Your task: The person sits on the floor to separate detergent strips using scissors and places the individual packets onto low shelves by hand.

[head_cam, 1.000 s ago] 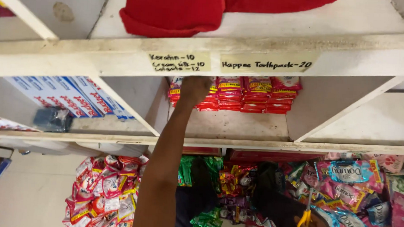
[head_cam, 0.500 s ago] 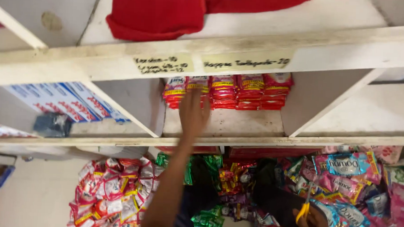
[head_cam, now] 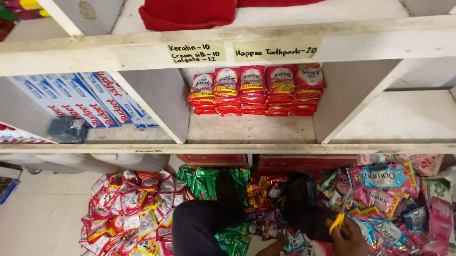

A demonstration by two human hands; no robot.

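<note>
Lowered from the shelf since half a second ago, the left hand [head_cam: 270, 254] now sits at the bottom edge of the view, its fingers touching the upper edge of a pink and red sachet strip [head_cam: 312, 253] that lies just below and to the right of them; most of this hand is cut off by the frame, so I cannot tell whether the fingers are clenched or loose. Right of that strip, the right hand [head_cam: 349, 243] has its fingers closed round the yellow handles of a pair of scissors [head_cam: 337, 221], which stick up just above the knuckles. Far above both hands, where the left fingers reached a moment earlier, stacked red sachets [head_cam: 257, 88] stand in a row in the middle compartment of the white wooden shelf [head_cam: 248, 128], now untouched. Between the two hands and the shelf lie the person's dark-trousered legs [head_cam: 209, 218], with green sachets [head_cam: 206, 177] beside and under them. Well to the left of the left fingers spreads a heap of red and white sachets [head_cam: 129, 210]; to the right of the right fingers lie blue and pink softener packets [head_cam: 387, 194]. Blue and white boxes [head_cam: 82, 100] fill the shelf's left compartment.
</note>
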